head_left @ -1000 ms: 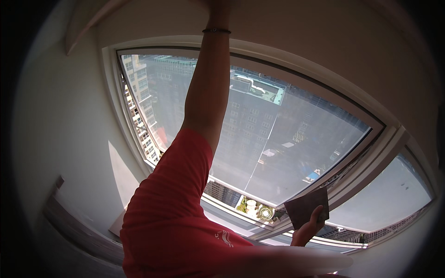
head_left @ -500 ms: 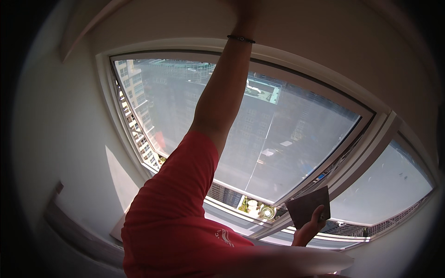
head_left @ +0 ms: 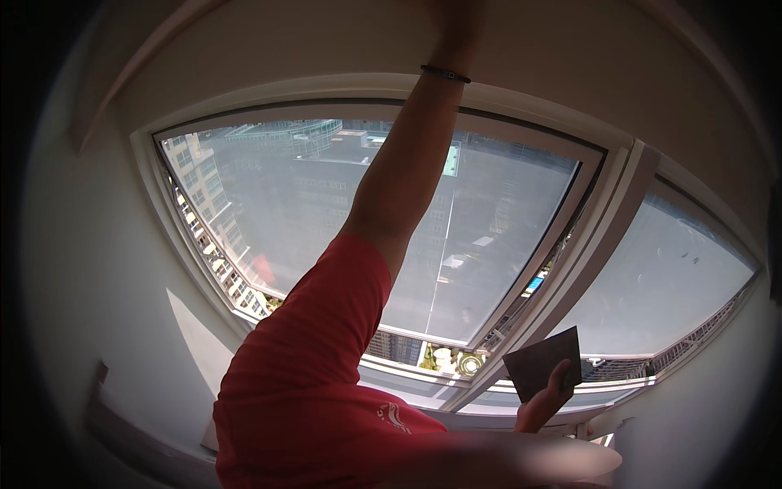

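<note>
My left arm, in a red sleeve with a black wristband, stretches straight up across the big window pane (head_left: 269,212). My left hand (head_left: 453,33) sits on the pale wall above the window frame, dim near the picture's top edge, so its fingers cannot be made out. Low at the right, my right hand (head_left: 544,401) holds a dark grey square pad (head_left: 544,363) by its lower edge, in front of the window's bottom frame and apart from the glass.
A thick white mullion (head_left: 570,269) splits the large pane from a second pane (head_left: 668,285) at the right. Tall buildings and rooftops show far below through the glass. A white sill (head_left: 138,424) runs along the lower left.
My raised left arm and hand have drifted to the right in the picture as the view shifted. My right hand keeps the dark pad in about the same spot.
</note>
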Tool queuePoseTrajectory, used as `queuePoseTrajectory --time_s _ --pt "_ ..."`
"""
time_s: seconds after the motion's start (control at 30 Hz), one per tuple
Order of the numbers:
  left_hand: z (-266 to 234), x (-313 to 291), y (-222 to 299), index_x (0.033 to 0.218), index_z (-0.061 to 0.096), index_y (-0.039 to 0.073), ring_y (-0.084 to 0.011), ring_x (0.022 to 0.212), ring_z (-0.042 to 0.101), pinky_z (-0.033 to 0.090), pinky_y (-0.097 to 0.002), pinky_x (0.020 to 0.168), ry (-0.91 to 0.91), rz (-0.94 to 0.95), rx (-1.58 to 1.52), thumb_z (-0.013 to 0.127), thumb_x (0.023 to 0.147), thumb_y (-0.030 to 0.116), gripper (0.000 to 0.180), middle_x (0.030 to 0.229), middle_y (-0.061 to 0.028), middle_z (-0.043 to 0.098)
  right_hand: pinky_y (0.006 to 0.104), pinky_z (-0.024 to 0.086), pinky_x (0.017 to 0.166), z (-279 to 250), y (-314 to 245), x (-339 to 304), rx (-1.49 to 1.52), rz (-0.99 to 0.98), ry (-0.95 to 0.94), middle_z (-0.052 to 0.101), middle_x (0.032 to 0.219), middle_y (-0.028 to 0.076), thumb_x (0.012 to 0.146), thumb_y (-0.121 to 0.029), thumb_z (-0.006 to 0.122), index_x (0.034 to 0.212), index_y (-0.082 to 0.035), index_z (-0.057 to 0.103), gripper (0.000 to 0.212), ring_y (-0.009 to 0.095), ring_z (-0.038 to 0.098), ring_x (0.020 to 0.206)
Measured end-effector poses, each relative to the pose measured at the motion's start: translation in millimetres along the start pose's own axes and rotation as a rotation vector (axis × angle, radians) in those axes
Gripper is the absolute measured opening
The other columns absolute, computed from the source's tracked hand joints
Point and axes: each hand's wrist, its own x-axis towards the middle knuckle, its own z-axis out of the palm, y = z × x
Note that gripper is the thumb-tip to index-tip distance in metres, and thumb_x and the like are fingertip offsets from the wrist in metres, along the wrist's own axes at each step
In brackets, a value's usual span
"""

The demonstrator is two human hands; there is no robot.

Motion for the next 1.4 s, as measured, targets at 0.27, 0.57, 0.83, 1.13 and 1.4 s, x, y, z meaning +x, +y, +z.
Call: queuePoseTrajectory --time_s 0.27,0.57,0.83,1.13,1.4 --pt "43.5 -50.7 26.9 0.126 0.054 -0.01 -0.0492 0.11 0.062 0.048 -0.0538 0.092 -0.023 0.009 0.099 0.051 0.098 0.004 0.031 0.116 -0.0325 0.066 0.0395 0.058 0.093 -31.1 -6.7 3.8 0.025 -0.008 0.123 0.057 0.129 0.018 0.097 -0.044 0.071 0.135 0.006 0.044 0.068 0.026 0.063 0.113" --pt "75.4 -108.6 60.1 0.136 0.052 -0.01 -0.0481 0.123 0.053 0.039 -0.0545 0.106 -0.277 -0.003 0.116 0.047 0.102 0.007 0.038 0.127 -0.0299 0.062 0.0421 0.059 0.096 -50.9 -10.1 3.8 0.053 -0.019 0.178 0.057 0.129 0.019 0.096 -0.043 0.072 0.136 0.006 0.043 0.07 0.028 0.063 0.113" --pt "-87.9 -149.0 83.8 0.136 0.055 -0.004 -0.0219 0.109 0.064 0.052 -0.0352 0.096 -0.84 -0.252 -0.129 0.056 0.104 0.007 0.034 0.124 -0.0143 0.066 0.0463 0.061 0.096 -22.7 -21.0 7.7 0.429 0.155 -0.031 0.062 0.13 0.018 0.099 -0.035 0.068 0.142 0.001 0.045 0.061 0.031 0.067 0.115" --pt "-293.7 -205.9 133.6 0.13 0.055 -0.006 -0.0315 0.116 0.063 0.053 -0.0396 0.095 -1.14 -0.646 -0.506 0.061 0.1 0.008 0.033 0.127 -0.0235 0.063 0.0379 0.06 0.091 65.6 -8.6 8.5 0.896 0.478 -0.484 0.071 0.116 0.013 0.102 -0.03 0.062 0.127 -0.001 0.061 0.037 0.025 0.071 0.105" --pt "-332.2 -184.4 123.8 0.126 0.068 0.007 -0.0419 0.126 0.061 0.055 -0.0472 0.103 -1.407 -0.351 -0.502 0.079 0.083 0.017 0.045 0.134 -0.0213 0.062 0.0362 0.061 0.086 105.2 3.3 -7.1 0.821 0.633 -0.581 0.072 0.109 0.012 0.103 -0.03 0.062 0.124 -0.001 0.061 0.036 0.022 0.073 0.097"
